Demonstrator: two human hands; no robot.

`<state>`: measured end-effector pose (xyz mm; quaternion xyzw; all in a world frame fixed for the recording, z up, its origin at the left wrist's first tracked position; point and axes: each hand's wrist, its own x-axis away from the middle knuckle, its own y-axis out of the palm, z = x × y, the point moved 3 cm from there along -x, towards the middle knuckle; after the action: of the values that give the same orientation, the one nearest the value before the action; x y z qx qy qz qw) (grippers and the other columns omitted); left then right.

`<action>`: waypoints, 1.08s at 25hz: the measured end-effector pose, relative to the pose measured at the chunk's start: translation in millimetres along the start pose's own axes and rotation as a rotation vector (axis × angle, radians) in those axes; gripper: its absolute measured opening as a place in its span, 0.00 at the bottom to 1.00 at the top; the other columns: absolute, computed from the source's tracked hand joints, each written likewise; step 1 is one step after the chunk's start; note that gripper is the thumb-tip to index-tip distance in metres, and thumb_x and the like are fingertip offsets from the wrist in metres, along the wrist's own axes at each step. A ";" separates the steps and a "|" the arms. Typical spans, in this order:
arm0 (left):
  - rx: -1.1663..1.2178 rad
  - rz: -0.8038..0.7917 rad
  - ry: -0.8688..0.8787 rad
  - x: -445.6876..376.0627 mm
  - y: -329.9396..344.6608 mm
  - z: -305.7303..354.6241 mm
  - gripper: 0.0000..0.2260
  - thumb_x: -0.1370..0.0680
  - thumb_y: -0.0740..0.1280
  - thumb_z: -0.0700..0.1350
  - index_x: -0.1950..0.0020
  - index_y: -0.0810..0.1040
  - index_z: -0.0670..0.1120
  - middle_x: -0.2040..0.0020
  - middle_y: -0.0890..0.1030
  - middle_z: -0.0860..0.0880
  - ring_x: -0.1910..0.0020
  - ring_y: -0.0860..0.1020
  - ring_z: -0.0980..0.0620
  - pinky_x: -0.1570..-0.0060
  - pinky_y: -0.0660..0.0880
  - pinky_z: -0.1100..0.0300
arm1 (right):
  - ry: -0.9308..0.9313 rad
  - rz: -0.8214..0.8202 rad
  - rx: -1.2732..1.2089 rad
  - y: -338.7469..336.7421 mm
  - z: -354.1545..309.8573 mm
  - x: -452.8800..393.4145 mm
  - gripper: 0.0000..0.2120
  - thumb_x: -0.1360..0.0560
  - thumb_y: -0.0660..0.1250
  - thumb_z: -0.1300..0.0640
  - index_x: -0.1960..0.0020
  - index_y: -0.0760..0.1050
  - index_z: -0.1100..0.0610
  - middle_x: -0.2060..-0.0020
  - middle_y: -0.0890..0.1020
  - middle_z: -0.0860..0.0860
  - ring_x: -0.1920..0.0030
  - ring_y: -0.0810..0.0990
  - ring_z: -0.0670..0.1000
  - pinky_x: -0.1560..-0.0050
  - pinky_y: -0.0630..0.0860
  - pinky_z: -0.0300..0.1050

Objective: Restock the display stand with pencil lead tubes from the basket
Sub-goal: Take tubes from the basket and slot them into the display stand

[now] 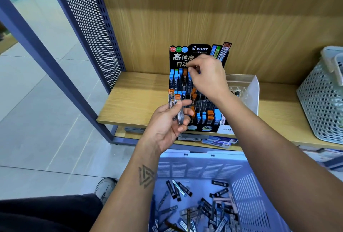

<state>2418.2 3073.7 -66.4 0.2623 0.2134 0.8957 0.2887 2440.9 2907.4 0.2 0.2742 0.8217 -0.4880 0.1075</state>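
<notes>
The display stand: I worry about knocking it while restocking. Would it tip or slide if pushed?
The display stand looks tall with a high printed backboard, so a push near the top might tip it. It seems light card or plastic on smooth wooden shelf, so it probably slides easily.

Both forearms are bare from the elbow down, with no sleeves, watch or bracelets showing. The left forearm [133, 181] carries a dark tattoo [146, 176] on its inner side, just below the wrist: nested triangles drawn in broken line segments, 1 inside another, forming a geometric maze-like figure. The right forearm [274, 138] shows no markings on the side that faces the camera. The left hand [167, 122] and right hand [207, 75] wear no rings or gloves, and the fingers [193, 70] have short nails. At the lower left of the frame, dark, nearly black trousers [46, 213] cover a leg, and beside them sits a grey shoe [105, 188] with laces.
</notes>
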 end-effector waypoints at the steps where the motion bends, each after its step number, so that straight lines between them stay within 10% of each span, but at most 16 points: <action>1: -0.005 -0.016 -0.007 1.1 0.9 -0.2 0.14 0.16 0.62 0.42 0.35 0.77 0.34 0.58 0.81 0.41 0.68 0.73 0.52 0.75 0.67 0.64 | 0.074 -0.071 -0.135 -4.3 -2.3 7.9 0.07 0.22 0.69 0.57 0.48 0.85 0.54 0.53 0.86 0.48 0.51 0.82 0.50 0.47 0.78 0.46; 7: -0.009 -0.117 -0.067 10.8 11.1 -6.3 0.15 0.17 0.64 0.41 0.36 0.76 0.31 0.57 0.79 0.40 0.67 0.71 0.52 0.73 0.64 0.64 | 0.315 -0.555 -0.673 -14.6 -3.5 56.3 0.06 0.22 0.70 0.63 0.51 0.83 0.66 0.61 0.84 0.58 0.63 0.82 0.53 0.60 0.80 0.41; 15: -0.087 0.008 -0.032 8.6 29.8 -7.9 0.10 0.18 0.64 0.37 0.39 0.77 0.35 0.62 0.74 0.47 0.69 0.69 0.55 0.76 0.66 0.65 | 0.442 -0.446 -0.894 -46.9 34.8 66.8 0.08 0.24 0.72 0.65 0.46 0.83 0.63 0.59 0.85 0.55 0.60 0.80 0.50 0.56 0.78 0.43; 27: -0.247 0.259 0.068 -9.2 26.1 -23.5 0.11 0.15 0.59 0.39 0.39 0.80 0.39 0.65 0.74 0.49 0.72 0.67 0.55 0.77 0.61 0.63 | 0.320 -0.051 -0.283 -76.9 73.8 69.0 0.08 0.26 0.75 0.64 0.51 0.84 0.53 0.60 0.83 0.43 0.58 0.82 0.43 0.49 0.81 0.39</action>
<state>2400.2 3043.1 -73.8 0.2197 0.0757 0.9532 0.1935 2334.4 2839.1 -10.3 0.3095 0.8952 -0.3205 0.0010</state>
